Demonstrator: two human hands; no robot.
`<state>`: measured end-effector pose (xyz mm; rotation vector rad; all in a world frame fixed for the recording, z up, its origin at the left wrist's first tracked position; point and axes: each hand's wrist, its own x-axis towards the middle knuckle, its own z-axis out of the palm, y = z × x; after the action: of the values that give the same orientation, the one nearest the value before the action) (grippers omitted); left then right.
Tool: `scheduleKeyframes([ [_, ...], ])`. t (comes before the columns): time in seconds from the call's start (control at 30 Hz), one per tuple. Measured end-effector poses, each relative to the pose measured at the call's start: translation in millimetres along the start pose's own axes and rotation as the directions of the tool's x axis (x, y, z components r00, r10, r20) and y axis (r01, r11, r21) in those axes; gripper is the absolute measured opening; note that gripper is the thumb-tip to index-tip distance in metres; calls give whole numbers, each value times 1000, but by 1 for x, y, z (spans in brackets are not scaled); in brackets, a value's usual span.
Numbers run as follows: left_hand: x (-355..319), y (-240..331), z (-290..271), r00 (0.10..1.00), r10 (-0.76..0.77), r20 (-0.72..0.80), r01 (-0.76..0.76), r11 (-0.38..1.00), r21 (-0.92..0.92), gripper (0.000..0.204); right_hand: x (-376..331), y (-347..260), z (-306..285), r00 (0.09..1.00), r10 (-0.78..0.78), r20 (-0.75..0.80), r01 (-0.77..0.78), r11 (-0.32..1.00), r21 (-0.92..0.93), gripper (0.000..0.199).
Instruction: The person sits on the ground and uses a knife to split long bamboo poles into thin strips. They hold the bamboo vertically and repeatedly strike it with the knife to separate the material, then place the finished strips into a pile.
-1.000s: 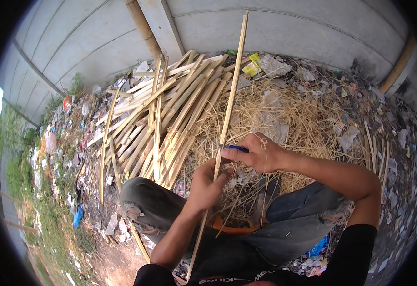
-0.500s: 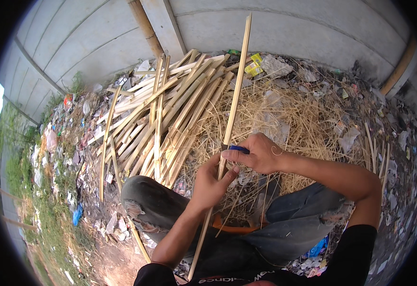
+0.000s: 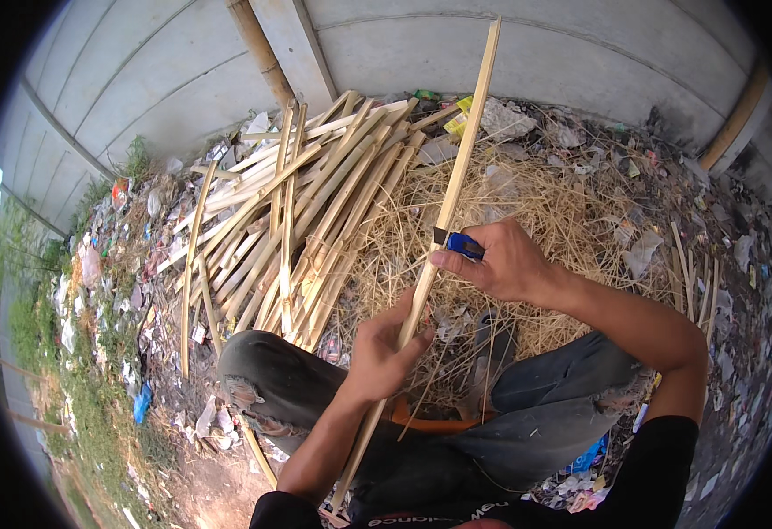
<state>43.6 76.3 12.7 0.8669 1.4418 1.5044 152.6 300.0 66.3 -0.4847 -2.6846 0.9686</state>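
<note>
A long pale bamboo strip [image 3: 463, 163] slants up and away from my lap, its far end rising in front of the wall. My left hand [image 3: 382, 354] is closed around its lower part, with thumb and fingers on either side. In my right hand [image 3: 511, 263] is a blue-handled utility knife [image 3: 466, 245]. Its dark blade lies across the strip, above my left hand, and my right thumb presses near the strip's edge. The strip's lower end passes over my left thigh toward my body.
A pile of bamboo strips [image 3: 315, 207] lies ahead to the left. Thin shavings [image 3: 562, 212] cover the ground in front. Litter surrounds both. A grey panel wall [image 3: 562, 62] with bamboo poles [image 3: 262, 53] closes off the far side. My bent knees [image 3: 267, 366] flank the work.
My right hand with the knife has moved up and away along the strip, widening the gap to my left hand. The strip's far end has swung to the right.
</note>
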Motion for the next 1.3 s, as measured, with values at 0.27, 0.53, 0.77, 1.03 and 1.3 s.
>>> scheduleKeyframes([
  [0.27,-2,8,-3,991,-133,-15,132,989,-63,58,6,-5,-2,1000,-4,-14,6,991,131,65],
  [0.53,3,-24,-9,985,138,-106,-123,982,140,57,9,10,-24,985,-59,-161,48,996,-70,57],
  [0.77,0,-16,-4,989,106,-103,-62,929,365,62,5,13,-9,987,-72,-143,41,977,-208,66],
  [1.03,-7,6,1,988,58,-145,30,841,540,70,2,6,-4,999,47,-3,-46,955,-292,79],
  [1.3,-11,-14,-3,978,102,-183,28,801,598,67,4,11,6,993,99,65,-81,967,-241,78],
])
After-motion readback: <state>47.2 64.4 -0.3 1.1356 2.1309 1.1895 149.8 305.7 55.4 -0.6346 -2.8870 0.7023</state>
